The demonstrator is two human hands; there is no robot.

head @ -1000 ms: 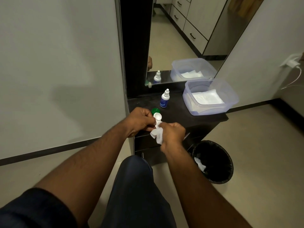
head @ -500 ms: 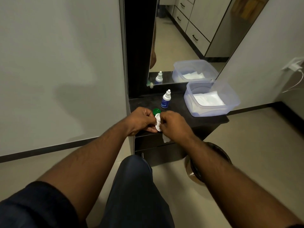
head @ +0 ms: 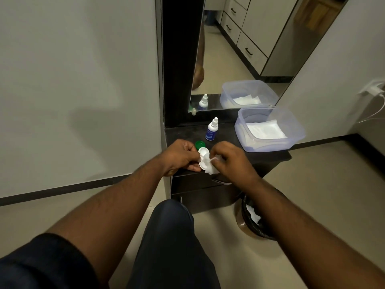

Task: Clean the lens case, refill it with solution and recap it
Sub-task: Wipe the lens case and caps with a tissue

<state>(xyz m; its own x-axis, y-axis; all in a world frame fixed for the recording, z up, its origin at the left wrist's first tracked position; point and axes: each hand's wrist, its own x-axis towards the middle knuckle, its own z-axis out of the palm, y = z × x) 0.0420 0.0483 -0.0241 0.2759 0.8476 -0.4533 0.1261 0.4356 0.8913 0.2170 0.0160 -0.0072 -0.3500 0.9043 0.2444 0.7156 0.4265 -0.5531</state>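
Lens case, white plastic with two round wells [head: 203, 158], sits pinched in left hand [head: 180, 156] over front edge of dark cabinet top [head: 183, 134]; fingers curled closed on its left rim. Right hand [head: 230, 161] fingers bunched shut on crumpled white tissue [head: 210, 169], pressing it into the nearer well. Green round cap [head: 200, 144] lies on the top just behind the case. Small white-and-blue solution bottle [head: 212, 130] stands upright behind it, capped. Translucent plastic tub [head: 270, 142] with folded white tissues sits at right of the top. Wall mirror [head: 239, 49] behind reflects bottle and tub. Black-lined waste bin [head: 256, 224] on beige tile floor [head: 323, 195] right of cabinet, tissue inside. Grey wall [head: 73, 80] at left.
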